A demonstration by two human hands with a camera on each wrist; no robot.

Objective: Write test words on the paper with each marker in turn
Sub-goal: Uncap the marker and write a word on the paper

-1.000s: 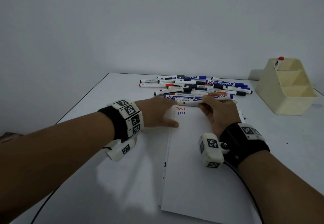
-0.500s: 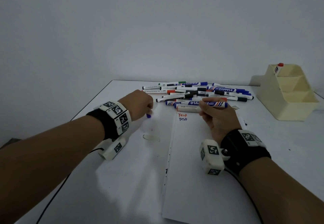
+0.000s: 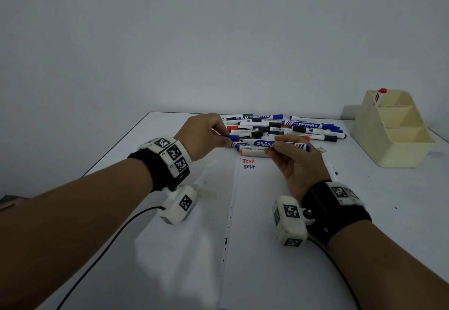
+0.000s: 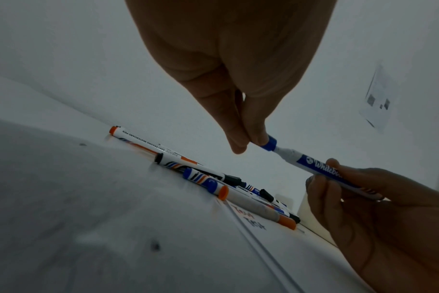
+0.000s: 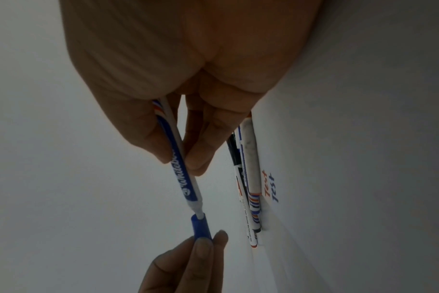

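Head view: the right hand point(image 3: 300, 164) grips a blue-labelled white marker point(image 3: 279, 144) reading "Whiteb…", held above the far end of the white paper sheet point(image 3: 272, 224). The left hand point(image 3: 202, 137) pinches its blue cap point(image 3: 232, 137) at the marker's tip. On the paper, "Test" is written in red point(image 3: 248, 161) and in blue point(image 3: 249, 166). More markers point(image 3: 286, 127) lie beyond on the white table point(image 3: 388, 200); a cream plastic organiser point(image 3: 393, 130) stands far right against a plain grey wall.
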